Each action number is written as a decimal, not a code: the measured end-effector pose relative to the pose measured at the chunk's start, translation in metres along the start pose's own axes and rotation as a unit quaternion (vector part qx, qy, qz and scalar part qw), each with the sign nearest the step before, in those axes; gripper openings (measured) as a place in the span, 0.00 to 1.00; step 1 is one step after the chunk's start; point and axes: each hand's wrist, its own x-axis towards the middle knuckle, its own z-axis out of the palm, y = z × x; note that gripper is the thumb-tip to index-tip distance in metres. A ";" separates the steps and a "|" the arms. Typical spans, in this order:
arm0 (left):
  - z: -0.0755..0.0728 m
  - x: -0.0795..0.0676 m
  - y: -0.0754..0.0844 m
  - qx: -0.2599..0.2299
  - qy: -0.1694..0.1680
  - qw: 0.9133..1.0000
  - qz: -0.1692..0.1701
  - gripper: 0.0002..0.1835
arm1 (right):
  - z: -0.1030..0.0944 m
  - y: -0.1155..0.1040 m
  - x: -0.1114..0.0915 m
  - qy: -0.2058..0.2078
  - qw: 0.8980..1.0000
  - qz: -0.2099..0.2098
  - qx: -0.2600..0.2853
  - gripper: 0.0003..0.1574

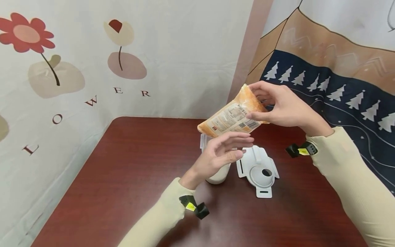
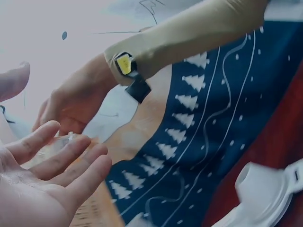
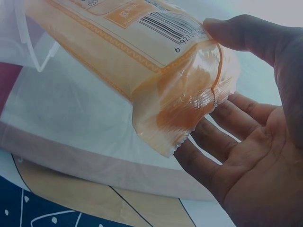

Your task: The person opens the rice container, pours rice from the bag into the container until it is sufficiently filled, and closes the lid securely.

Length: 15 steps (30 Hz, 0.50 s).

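My right hand [image 1: 285, 104] grips one end of an orange and cream plastic packet [image 1: 229, 118], thumb on its printed face and fingers behind. A barcode shows on the packet close to the thumb in the right wrist view. Tilted, the packet hangs over a pale container [image 1: 219, 175], which my left hand [image 1: 220, 152] largely hides. The left hand holds nothing; its fingers are extended just below the packet. Whether it touches the container cannot be told. To the right, a white lid [image 1: 257, 168] with side flaps and a round part lies on the table.
The dark red-brown table [image 1: 139, 164] ends at a white cloth [image 1: 185, 51] printed with flowers and letters. On the right hangs a navy cloth [image 1: 336, 85] with white trees. Each wrist wears a small black camera, such as the left one [image 1: 194, 207].
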 end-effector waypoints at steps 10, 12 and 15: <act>-0.030 -0.005 0.024 0.157 0.061 0.981 0.091 0.28 | -0.002 -0.005 0.004 -0.025 1.000 -0.009 -0.006 0.43; -0.036 -0.005 0.026 0.177 0.081 0.975 0.103 0.28 | -0.003 -0.007 0.005 -0.030 0.999 -0.011 -0.003 0.43; -0.043 -0.005 0.029 0.203 0.111 0.965 0.121 0.28 | -0.004 -0.008 0.005 -0.034 0.999 -0.018 -0.001 0.42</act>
